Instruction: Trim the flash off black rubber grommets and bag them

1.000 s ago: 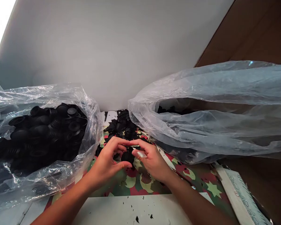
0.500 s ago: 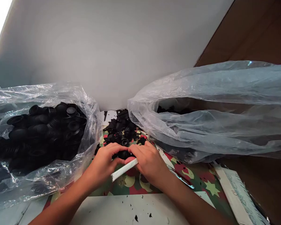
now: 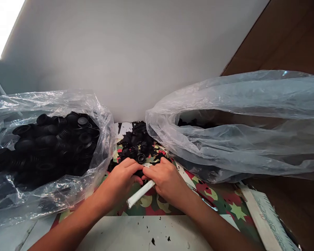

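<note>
My left hand (image 3: 122,179) has its fingers closed around a black rubber part (image 3: 139,173), most of which is hidden by the fingers. Against it, fingertips nearly touching, my right hand (image 3: 166,177) grips a white, flat-sided stick (image 3: 140,194) that slants down to the left. The stick's far end is covered by the right hand, so I cannot see what is there. Just beyond both hands lies a heap of black scraps (image 3: 136,137), with a ring-shaped black piece (image 3: 141,158) at its near edge.
At left, a clear plastic bag (image 3: 106,139) holds many black ribbed rubber parts (image 3: 47,143). Another clear bag (image 3: 211,139) lies open at right. Scissors (image 3: 209,204) rest by my right forearm on the patterned sheet (image 3: 237,211). A cardboard box (image 3: 285,42) stands at right.
The white stick's near end has shifted slightly down and right. My left fingers have curled in closer to the black part. The view has moved a little.
</note>
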`<state>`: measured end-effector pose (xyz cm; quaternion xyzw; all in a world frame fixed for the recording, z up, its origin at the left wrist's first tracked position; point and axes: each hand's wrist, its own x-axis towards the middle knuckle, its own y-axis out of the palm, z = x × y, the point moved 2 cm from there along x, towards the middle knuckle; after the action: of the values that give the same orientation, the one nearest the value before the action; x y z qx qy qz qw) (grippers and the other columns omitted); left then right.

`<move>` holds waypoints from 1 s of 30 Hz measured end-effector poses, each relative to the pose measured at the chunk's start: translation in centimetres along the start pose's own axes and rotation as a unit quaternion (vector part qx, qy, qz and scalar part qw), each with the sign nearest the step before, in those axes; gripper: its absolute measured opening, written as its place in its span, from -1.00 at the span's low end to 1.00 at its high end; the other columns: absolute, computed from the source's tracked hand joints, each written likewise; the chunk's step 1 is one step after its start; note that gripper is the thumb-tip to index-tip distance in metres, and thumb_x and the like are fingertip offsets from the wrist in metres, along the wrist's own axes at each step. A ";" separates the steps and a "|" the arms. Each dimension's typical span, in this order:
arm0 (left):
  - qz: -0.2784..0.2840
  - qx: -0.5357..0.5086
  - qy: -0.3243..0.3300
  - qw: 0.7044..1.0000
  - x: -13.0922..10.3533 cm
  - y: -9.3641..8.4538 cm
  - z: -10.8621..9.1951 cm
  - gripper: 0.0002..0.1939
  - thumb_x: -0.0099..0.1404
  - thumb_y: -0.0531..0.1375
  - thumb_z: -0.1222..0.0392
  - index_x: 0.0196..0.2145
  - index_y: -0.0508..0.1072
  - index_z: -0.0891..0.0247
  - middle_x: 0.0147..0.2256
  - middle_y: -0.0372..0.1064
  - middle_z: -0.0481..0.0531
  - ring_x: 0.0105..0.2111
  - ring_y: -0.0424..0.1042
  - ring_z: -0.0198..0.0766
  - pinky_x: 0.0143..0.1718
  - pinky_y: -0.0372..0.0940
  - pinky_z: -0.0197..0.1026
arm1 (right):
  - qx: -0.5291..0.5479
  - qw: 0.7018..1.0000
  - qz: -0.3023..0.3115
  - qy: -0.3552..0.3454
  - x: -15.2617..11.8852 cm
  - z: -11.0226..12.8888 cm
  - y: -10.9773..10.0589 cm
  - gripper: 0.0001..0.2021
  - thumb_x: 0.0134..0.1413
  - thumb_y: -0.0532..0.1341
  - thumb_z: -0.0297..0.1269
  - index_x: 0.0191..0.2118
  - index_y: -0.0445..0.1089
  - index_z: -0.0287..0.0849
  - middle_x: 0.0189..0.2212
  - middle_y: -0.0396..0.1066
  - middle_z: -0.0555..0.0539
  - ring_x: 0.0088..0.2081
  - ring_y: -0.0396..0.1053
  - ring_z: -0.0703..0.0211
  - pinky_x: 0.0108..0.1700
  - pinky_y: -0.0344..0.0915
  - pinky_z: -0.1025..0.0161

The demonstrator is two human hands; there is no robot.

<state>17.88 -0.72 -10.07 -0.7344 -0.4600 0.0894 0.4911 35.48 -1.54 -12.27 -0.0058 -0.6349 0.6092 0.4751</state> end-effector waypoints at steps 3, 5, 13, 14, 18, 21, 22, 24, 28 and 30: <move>-0.014 -0.026 0.009 1.000 -0.1 -0.2 -0.5 -0.73 0.24 0.14 0.51 -0.33 0.56 0.21 -0.35 0.50 -0.01 -0.37 0.46 -0.27 -0.32 0.36 -0.28 | 0.049 0.998 0.018 -0.029 0.0 -0.4 -0.4 -0.69 0.28 0.01 -0.50 -0.47 0.32 -0.15 -0.66 0.29 0.10 -0.57 0.15 0.26 -0.33 -0.08 0.23; -0.007 -0.076 -0.004 0.997 0.1 -0.5 -0.7 -0.73 0.22 0.17 0.50 -0.37 0.59 0.20 -0.41 0.51 -0.02 -0.39 0.46 -0.27 -0.34 0.34 -0.29 | 0.071 0.996 0.011 -0.044 -0.1 -0.4 -0.7 -0.65 0.33 0.00 -0.45 -0.51 0.27 -0.15 -0.68 0.23 0.12 -0.58 0.10 0.28 -0.33 -0.08 0.23; -0.230 -0.335 -0.227 0.885 0.9 -3.4 2.4 -0.90 0.14 0.33 0.23 -0.37 0.66 0.24 -0.40 0.61 0.03 -0.40 0.51 -0.23 -0.34 0.39 -0.25 | 0.068 0.992 -0.036 -0.098 -0.8 1.2 -0.4 -0.62 0.36 0.03 -0.43 -0.55 0.23 -0.13 -0.71 0.18 0.13 -0.58 0.01 0.27 -0.35 -0.08 0.21; -0.217 -0.353 -0.231 0.880 0.9 -3.4 2.4 -0.86 0.09 0.37 0.24 -0.33 0.67 0.24 -0.39 0.61 0.03 -0.42 0.50 -0.24 -0.36 0.39 -0.26 | 0.054 0.995 -0.038 -0.078 -0.9 0.8 -0.1 -0.62 0.37 0.04 -0.41 -0.54 0.25 -0.13 -0.70 0.20 0.12 -0.59 0.04 0.27 -0.35 -0.06 0.21; -0.137 -0.401 -0.232 0.875 0.6 -2.2 1.3 -0.76 0.05 0.41 0.21 -0.26 0.67 0.24 -0.37 0.60 0.03 -0.42 0.52 -0.23 -0.40 0.41 -0.26 | 0.048 0.998 -0.013 0.042 -0.7 -1.5 0.2 -0.73 0.36 0.09 -0.40 -0.36 0.45 -0.16 -0.46 0.49 -0.03 -0.45 0.33 0.21 -0.31 0.12 0.23; -0.116 -0.413 -0.231 0.873 0.5 -1.5 0.4 -0.75 0.09 0.40 0.21 -0.22 0.65 0.25 -0.34 0.61 0.05 -0.36 0.57 -0.18 -0.33 0.46 -0.22 | 0.144 0.977 -0.051 0.152 -0.5 -2.2 -0.6 -0.78 0.33 0.10 -0.41 -0.11 0.51 -0.16 -0.17 0.55 -0.13 -0.21 0.48 0.12 -0.19 0.29 0.24; -0.104 -0.419 -0.231 0.872 0.5 -1.3 0.2 -0.75 0.11 0.39 0.21 -0.20 0.64 0.25 -0.35 0.60 0.05 -0.37 0.58 -0.17 -0.32 0.48 -0.20 | 0.180 0.964 -0.066 0.184 -0.5 -2.2 -0.8 -0.78 0.33 0.11 -0.39 -0.11 0.52 -0.15 -0.19 0.55 -0.12 -0.21 0.49 0.12 -0.19 0.32 0.24; -0.084 -0.422 -0.227 0.874 0.6 -0.9 -0.1 -0.72 0.14 0.37 0.21 -0.16 0.62 0.26 -0.35 0.60 0.05 -0.36 0.59 -0.16 -0.30 0.50 -0.18 | 0.234 0.942 -0.072 0.231 -0.4 -1.9 -1.1 -0.77 0.33 0.12 -0.34 -0.27 0.53 -0.13 -0.36 0.52 -0.05 -0.33 0.47 0.17 -0.28 0.33 0.28; -0.107 -0.347 -0.207 0.909 0.5 -0.5 -0.3 -0.71 0.10 0.38 0.27 -0.17 0.62 0.25 -0.24 0.61 0.07 -0.26 0.59 -0.14 -0.20 0.50 -0.17 | 0.263 0.930 -0.057 0.250 -0.4 -1.5 -0.9 -0.80 0.23 0.19 -0.33 -0.40 0.50 -0.12 -0.40 0.49 -0.03 -0.36 0.45 0.17 -0.33 0.33 0.28; -0.124 -0.302 -0.197 0.925 0.4 -0.4 -0.2 -0.73 0.09 0.39 0.27 -0.19 0.63 0.23 -0.23 0.62 0.06 -0.23 0.58 -0.13 -0.17 0.49 -0.16 | 0.270 0.920 -0.080 0.272 -0.5 -1.5 -0.8 -0.87 0.20 0.21 -0.30 -0.29 0.52 -0.12 -0.33 0.51 -0.06 -0.32 0.47 0.13 -0.31 0.36 0.26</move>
<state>17.99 -0.56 -9.50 -0.7526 -0.6399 0.0278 0.1529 37.10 -0.91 -12.27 0.0076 -0.2909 0.6923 0.6604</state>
